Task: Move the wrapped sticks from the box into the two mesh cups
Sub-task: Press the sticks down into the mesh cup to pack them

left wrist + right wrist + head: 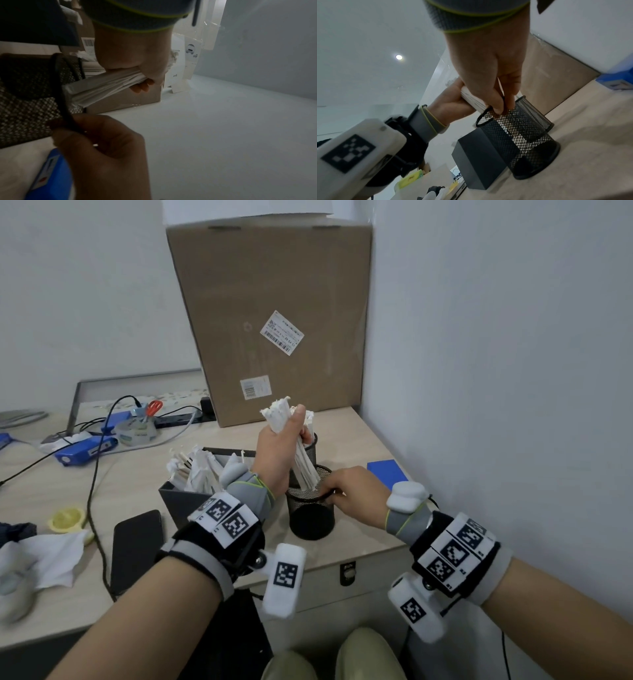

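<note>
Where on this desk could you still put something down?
Bare desktop lies between the cardboard carton, the mesh cups and the wall; another strip behind the dark box. The left side is crowded with cables, phone and tissues.

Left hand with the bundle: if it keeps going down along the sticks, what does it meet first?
Most likely the near mesh cup: the left hand slants the wrapped sticks into its mouth, while the right hand pinches its rim. How far down the tips reach is unclear.
</note>
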Demonstrator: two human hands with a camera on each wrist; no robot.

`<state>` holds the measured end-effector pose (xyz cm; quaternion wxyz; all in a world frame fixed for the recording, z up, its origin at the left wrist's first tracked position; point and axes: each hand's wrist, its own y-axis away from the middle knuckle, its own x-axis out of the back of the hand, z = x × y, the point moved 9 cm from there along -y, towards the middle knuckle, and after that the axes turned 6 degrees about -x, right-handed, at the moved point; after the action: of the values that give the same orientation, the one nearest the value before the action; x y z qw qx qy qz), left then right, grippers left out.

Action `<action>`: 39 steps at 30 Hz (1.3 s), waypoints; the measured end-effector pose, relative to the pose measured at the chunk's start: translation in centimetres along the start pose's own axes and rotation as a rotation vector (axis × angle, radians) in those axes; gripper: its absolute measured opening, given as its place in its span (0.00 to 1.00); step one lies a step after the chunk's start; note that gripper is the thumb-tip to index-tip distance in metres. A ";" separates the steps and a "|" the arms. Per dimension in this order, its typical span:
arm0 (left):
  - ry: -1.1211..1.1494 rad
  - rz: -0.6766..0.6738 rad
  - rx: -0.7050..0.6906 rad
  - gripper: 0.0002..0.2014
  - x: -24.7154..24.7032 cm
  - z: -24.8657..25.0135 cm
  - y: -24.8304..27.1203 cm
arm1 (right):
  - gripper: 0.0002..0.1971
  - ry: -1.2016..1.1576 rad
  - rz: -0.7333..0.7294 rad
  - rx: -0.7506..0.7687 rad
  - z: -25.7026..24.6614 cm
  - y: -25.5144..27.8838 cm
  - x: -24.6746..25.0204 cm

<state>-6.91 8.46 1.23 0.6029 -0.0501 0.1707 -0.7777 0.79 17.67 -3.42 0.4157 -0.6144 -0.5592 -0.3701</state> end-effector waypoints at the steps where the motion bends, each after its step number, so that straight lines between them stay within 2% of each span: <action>1: -0.044 0.006 -0.002 0.22 0.0 -0.3 0.1 | 0.15 0.011 -0.012 0.007 -0.1 0.0 0.0; 6: -0.282 -0.019 -0.031 0.17 -0.1 -1.7 0.2 | 0.15 0.053 -0.034 0.017 -0.4 -0.1 0.0; 9: -0.529 -0.075 -0.070 0.28 -0.3 -2.8 0.0 | 0.14 0.055 -0.030 0.019 -0.5 0.0 0.0; 12: -0.790 -0.064 0.020 0.37 0.5 -4.9 -0.1 | 0.13 0.049 -0.026 0.019 -0.5 0.0 0.2; 14: -0.863 -0.058 0.103 0.35 1.2 -6.2 0.0 | 0.13 0.048 -0.023 0.019 -0.5 0.0 0.2; 17: -0.907 -0.080 0.148 0.23 0.9 -6.4 0.5 | 0.12 0.037 -0.008 0.013 -0.3 0.0 0.2; 20: -0.858 -0.137 0.115 0.19 0.1 -6.0 0.7 | 0.11 0.040 0.006 0.004 -0.3 0.0 0.3; 22: -0.729 -0.155 0.076 0.25 -0.1 -6.0 0.6 | 0.11 0.050 0.006 0.005 -0.4 0.0 0.2; 25: -0.563 -0.140 0.109 0.35 0.3 -6.5 0.5 | 0.10 0.056 0.012 0.007 -0.4 0.0 0.2; 27: -0.591 -0.229 0.118 0.33 -0.2 -6.9 0.5 | 0.10 0.063 0.018 0.008 -0.4 0.1 0.3; 29: -0.609 -0.259 0.120 0.31 -0.3 -7.4 0.4 | 0.10 0.062 0.018 0.007 -0.5 0.2 0.3; 34: -0.479 -0.132 0.123 0.47 1.0 -6.8 0.6 | 0.09 0.053 0.026 0.000 -0.5 0.3 0.3; 36: -0.469 -0.145 0.102 0.53 1.1 -6.4 0.6 | 0.09 0.046 0.031 0.003 -0.5 0.4 0.4; 39: -0.466 -0.170 0.085 0.57 0.9 -6.0 0.5 | 0.09 0.028 0.022 0.015 -0.6 0.5 0.3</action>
<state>-8.40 8.72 -4.67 0.5599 -0.2171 -0.0107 -0.7996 1.29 17.22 -2.93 0.4322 -0.6123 -0.5490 -0.3700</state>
